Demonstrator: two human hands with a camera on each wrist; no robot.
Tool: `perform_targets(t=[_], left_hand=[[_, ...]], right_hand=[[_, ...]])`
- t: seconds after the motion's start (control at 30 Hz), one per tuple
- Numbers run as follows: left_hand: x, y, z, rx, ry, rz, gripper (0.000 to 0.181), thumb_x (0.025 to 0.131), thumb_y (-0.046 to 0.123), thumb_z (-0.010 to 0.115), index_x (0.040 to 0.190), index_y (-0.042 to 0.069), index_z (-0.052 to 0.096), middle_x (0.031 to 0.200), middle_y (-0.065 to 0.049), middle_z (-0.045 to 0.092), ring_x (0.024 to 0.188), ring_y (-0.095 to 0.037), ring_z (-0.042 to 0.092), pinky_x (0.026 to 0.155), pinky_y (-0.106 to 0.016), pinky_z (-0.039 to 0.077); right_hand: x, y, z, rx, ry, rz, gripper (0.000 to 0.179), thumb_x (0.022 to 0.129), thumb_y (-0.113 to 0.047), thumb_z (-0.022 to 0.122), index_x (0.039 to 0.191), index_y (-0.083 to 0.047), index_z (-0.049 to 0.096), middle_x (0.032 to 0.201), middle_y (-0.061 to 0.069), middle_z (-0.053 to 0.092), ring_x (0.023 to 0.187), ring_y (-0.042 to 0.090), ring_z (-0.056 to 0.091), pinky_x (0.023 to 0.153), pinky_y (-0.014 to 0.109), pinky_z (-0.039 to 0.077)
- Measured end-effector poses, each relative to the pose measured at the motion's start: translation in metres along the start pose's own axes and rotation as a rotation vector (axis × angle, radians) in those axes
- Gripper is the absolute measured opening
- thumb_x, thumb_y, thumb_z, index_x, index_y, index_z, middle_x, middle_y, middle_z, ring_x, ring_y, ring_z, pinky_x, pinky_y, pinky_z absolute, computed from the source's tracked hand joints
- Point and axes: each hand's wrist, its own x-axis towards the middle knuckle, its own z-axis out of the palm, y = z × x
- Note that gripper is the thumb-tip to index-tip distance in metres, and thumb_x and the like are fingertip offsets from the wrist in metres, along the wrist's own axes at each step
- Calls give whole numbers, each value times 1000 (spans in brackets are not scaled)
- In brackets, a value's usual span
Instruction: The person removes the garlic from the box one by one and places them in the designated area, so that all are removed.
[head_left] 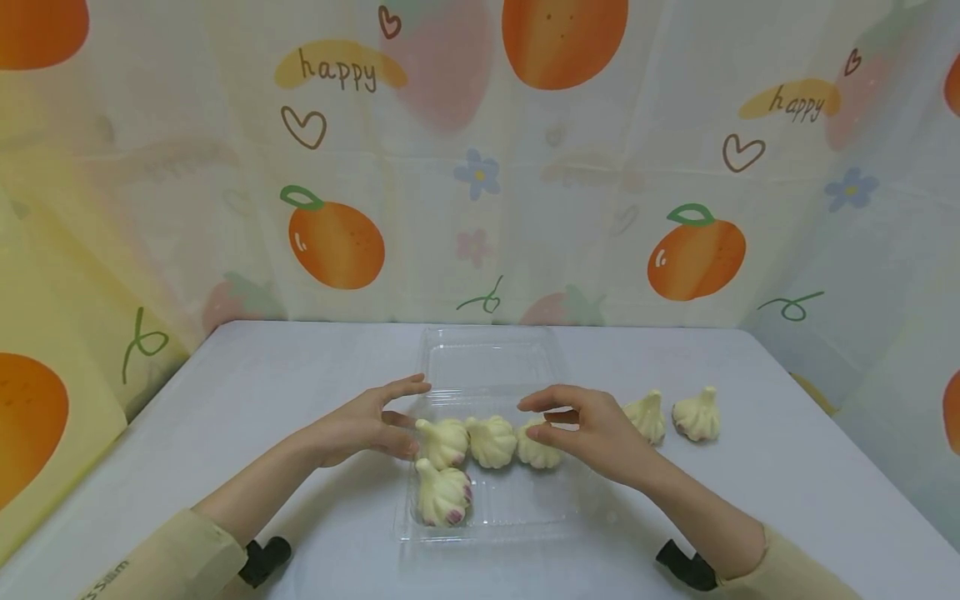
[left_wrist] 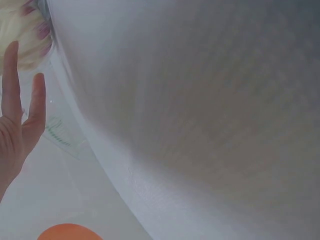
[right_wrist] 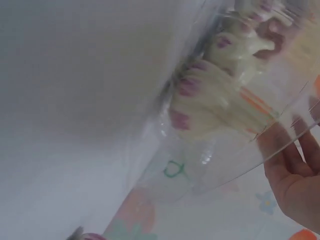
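A clear plastic clamshell box [head_left: 517, 508] lies on the white table, its lid [head_left: 491, 358] folded back. Along its rear stand three cream, purple-marked garlic bulbs: left [head_left: 442, 443], middle [head_left: 492, 442], right [head_left: 538, 450]. Another garlic bulb [head_left: 444, 496] sits at front left. My left hand [head_left: 360, 425] is spread at the box's left edge, thumb close to the rear left bulb. Above the right bulb, my right hand [head_left: 596, 429] curves loosely, thumb by its stem. The right wrist view shows these fingers [right_wrist: 295, 172] behind the clear plastic; contact is unclear.
Two more garlic bulbs, one partly behind my right hand [head_left: 647, 417] and one farther right [head_left: 696, 414], stand on the table outside the box. A fruit-printed curtain [head_left: 487, 242] hangs behind the table's far edge.
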Motion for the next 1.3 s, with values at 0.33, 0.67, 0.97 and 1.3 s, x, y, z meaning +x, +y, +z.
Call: perform_targets(t=[0.33,0.67,0.97,1.3], left_hand=[[2,-2,-1,4,4,-1,88,83,8,73,156,4,24,169,-6,2,142,-47,37,89,-36,61],[1,-2,-1,-5,-1,9,88,82,7,73,156,3,24,169,-8,2,141,-47,39,90,-37,61],[1,-2,0,-6,4,-3,87,83,7,72,156,5,24,169,-5,4,140,-43,42,90,-37,61],[0,0,1,5,8,-4,87,83,7,71,156,5,24,169,-7,3,140,-44,41,89,-37,61]], right_hand=[[6,-18,11,18,-35,-49,27,90,-22,72,116,-16,70,118,2,72,115,19,66,100,37,57],[16,-26,48,59,-196,-73,30,89,-20,73,116,-7,69,120,9,72,116,26,66,97,38,59],[18,-31,62,26,-233,-50,32,90,-23,72,118,-8,67,120,7,71,114,25,67,96,38,59],[19,-32,71,-54,-223,-51,34,86,-24,77,116,-10,69,116,3,73,109,22,69,93,34,59]])
